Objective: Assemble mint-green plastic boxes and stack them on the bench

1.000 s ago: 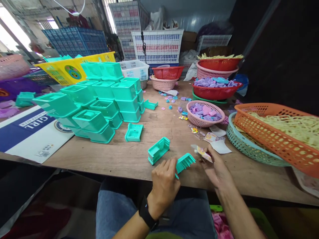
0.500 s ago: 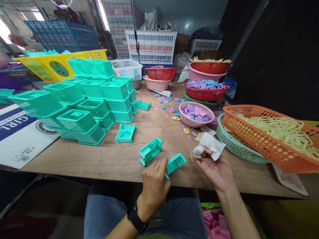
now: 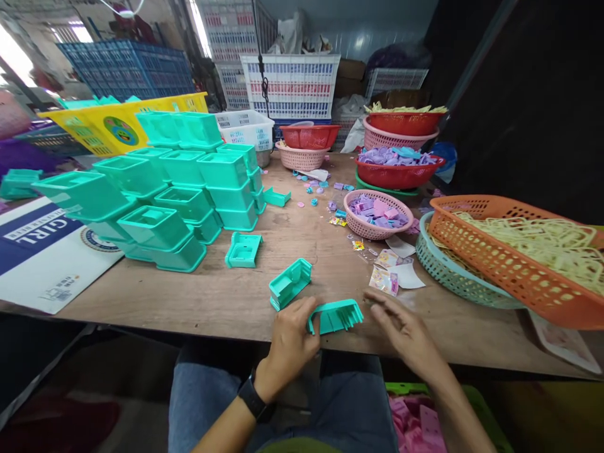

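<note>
My left hand [image 3: 295, 336], with a dark watch on the wrist, grips one end of a teal plastic tray-like part [image 3: 336, 316] just over the table's front edge. Ribs show along the part's open side. To its right, my right hand [image 3: 399, 327] holds nothing; its fingers are apart and point toward the part. Behind my left hand lies a teal box-shaped piece [image 3: 290, 283]. Another teal piece with a raised panel [image 3: 243, 250] rests farther left. Sticker sheets [image 3: 384, 280] and a white paper [image 3: 408, 275] lie beyond my right hand.
Teal boxes [image 3: 155, 228] are stacked on the left beside a white carton [image 3: 56, 251]. On the right stand a pink basket [image 3: 377, 233] of small purple parts and an orange basket [image 3: 509, 264] of cream loops. Below the table is a bin of pink parts [image 3: 418, 421].
My right hand has let go of the white paper, which now lies on the table with a sticker sheet, and moved toward the part. My left hand has turned the teal part flatter.
</note>
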`<state>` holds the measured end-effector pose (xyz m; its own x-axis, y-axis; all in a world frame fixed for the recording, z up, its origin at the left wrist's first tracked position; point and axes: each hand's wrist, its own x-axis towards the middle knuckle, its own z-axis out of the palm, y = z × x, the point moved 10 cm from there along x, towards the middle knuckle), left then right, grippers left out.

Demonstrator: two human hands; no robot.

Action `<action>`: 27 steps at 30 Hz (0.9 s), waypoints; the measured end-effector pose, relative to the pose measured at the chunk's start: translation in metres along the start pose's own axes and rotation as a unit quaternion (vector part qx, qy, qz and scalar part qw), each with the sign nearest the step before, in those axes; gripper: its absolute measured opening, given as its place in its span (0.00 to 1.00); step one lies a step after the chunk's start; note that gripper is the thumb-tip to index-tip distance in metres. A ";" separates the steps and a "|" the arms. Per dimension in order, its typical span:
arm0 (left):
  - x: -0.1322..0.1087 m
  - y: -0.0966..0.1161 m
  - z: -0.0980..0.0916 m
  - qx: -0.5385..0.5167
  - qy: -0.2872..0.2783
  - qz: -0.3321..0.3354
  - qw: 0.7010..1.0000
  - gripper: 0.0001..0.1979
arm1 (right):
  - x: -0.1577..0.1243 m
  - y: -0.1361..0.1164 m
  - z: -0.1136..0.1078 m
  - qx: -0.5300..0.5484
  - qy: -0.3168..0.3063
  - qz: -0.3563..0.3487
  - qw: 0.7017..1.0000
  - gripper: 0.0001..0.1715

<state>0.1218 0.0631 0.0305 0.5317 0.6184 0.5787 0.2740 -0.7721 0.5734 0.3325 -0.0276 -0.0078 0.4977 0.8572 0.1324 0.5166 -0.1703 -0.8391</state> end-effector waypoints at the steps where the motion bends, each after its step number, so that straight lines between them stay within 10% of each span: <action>1: 0.001 0.001 0.000 -0.007 -0.005 0.005 1.000 0.09 | -0.005 -0.007 0.013 0.008 -0.046 -0.017 0.999 0.26; 10: 0.005 0.010 -0.011 -0.049 -0.028 0.046 0.997 0.09 | -0.016 -0.041 0.043 -0.010 -0.141 -0.085 0.986 0.23; 15: 0.007 0.017 -0.040 -0.001 0.005 0.100 0.995 0.21 | -0.015 -0.039 0.027 -0.045 -0.029 -0.085 0.995 0.22; 19: 0.009 -0.032 -0.062 0.107 0.090 -0.009 0.990 0.20 | -0.023 -0.026 0.014 -0.125 0.108 -0.049 0.985 0.36; 23: -0.001 -0.075 -0.045 0.088 0.018 -0.141 0.986 0.27 | -0.024 -0.001 0.028 -0.118 0.048 0.014 0.992 0.45; 27: -0.013 -0.069 -0.035 0.010 -0.048 -0.194 0.980 0.39 | -0.013 0.017 0.021 -0.100 0.021 0.033 0.994 0.54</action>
<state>0.0678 0.1133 0.0034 0.4574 0.8499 0.2616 0.4850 -0.4850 0.7277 0.3206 -0.0312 -0.0350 0.5614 0.8206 0.1068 0.6088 -0.3221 -0.7250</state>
